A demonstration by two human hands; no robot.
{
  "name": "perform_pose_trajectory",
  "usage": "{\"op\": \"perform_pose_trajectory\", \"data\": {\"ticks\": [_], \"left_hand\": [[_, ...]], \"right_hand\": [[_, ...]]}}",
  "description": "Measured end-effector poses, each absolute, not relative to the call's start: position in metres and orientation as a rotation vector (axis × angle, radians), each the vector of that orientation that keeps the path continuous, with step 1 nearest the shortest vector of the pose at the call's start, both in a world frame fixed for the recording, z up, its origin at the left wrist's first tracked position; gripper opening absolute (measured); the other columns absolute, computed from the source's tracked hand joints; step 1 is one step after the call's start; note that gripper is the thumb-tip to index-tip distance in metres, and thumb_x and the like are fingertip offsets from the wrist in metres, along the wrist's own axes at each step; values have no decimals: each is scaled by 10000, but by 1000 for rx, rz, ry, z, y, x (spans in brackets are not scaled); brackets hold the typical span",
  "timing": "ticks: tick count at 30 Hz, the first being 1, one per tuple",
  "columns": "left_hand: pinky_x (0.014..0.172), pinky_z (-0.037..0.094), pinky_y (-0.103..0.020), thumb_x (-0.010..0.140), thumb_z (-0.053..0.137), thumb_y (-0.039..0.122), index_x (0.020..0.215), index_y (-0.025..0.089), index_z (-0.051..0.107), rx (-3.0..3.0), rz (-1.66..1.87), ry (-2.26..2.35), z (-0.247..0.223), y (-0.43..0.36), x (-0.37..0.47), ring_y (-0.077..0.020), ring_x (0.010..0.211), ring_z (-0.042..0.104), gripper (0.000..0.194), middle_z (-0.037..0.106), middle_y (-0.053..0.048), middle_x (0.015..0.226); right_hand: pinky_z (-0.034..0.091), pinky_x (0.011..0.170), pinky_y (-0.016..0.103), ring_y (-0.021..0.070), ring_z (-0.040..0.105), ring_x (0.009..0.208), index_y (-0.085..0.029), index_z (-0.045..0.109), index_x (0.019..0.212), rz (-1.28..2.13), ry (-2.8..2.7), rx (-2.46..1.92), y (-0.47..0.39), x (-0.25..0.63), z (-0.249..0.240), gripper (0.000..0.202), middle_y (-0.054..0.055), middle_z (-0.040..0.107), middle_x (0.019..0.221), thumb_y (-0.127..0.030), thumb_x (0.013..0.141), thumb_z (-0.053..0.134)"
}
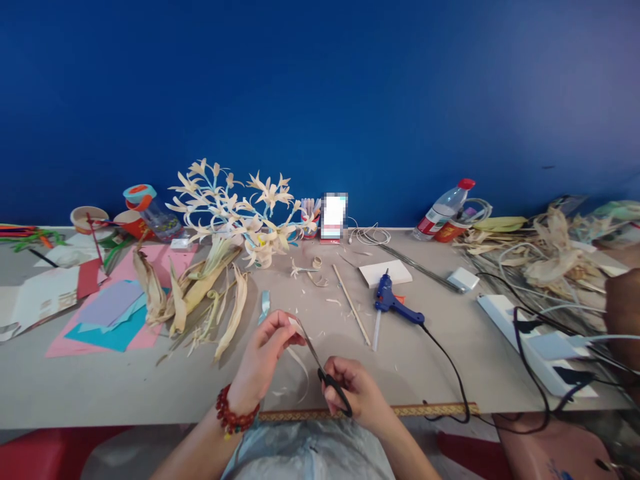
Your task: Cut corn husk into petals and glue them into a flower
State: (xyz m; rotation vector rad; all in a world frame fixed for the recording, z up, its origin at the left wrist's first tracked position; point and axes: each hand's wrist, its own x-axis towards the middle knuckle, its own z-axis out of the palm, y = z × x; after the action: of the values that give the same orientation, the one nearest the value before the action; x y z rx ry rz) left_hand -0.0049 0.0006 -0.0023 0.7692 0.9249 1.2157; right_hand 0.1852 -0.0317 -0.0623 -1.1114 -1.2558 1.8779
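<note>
Between the thumb and fingers of my left hand is a small pale piece of corn husk. My right hand grips scissors by their black handles. Their blades point up and left, touching or nearly touching the husk; the exact contact is too small to make out. A thin pale strip curls on the table below my left hand. Husk flowers on pale blue stems stand beyond, and dried corn husks lie to the left.
Right of my hands lie a wooden stick and a blue glue gun, its black cord running to a power strip. Colored paper lies left. A bottle leans against the blue wall. Another person's arm shows far right.
</note>
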Motion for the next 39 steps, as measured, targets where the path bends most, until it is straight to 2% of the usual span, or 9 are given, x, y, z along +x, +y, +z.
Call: {"op": "perform_pose_trajectory", "data": {"ticks": [6,15,22,29,39], "left_hand": [[777,468,-281,872,606,223,746,184,551,846,1200,948,-2,-1,-8,-139,775,586,143,591,0,857],[781,443,-271,889,600,241,770,183,566,944,1175,970,0,0,-10,-143,786,594,136,586,-4,881],[770,445,-263,878,612,239,773,185,578,980,1157,964,0,0,-10,-139,776,591,123,601,-4,874],[738,433,-262,852,629,259,740,189,551,1020,1101,983,2,-2,-8,-143,731,591,153,609,-2,824],[728,430,-266,826,644,255,736,192,548,997,1107,972,3,-2,-7,-141,721,593,146,609,1,851]], "right_hand": [[265,374,184,73,470,390,-200,466,673,1877,-1231,-1140,-33,185,-62,619,-74,494,513,-730,569,767],[294,398,188,75,469,395,-198,464,646,1882,-1225,-1089,-32,187,-59,617,-69,496,500,-725,569,776],[349,447,199,84,494,434,-185,493,688,1901,-1246,-1007,-32,188,-56,637,-38,568,559,-741,556,774],[341,436,198,85,491,422,-185,496,680,1931,-1213,-1042,-30,189,-55,641,-42,559,537,-722,518,805],[326,429,196,81,475,412,-191,483,664,1902,-1232,-1062,-30,189,-54,618,-49,556,518,-708,545,799]]}}
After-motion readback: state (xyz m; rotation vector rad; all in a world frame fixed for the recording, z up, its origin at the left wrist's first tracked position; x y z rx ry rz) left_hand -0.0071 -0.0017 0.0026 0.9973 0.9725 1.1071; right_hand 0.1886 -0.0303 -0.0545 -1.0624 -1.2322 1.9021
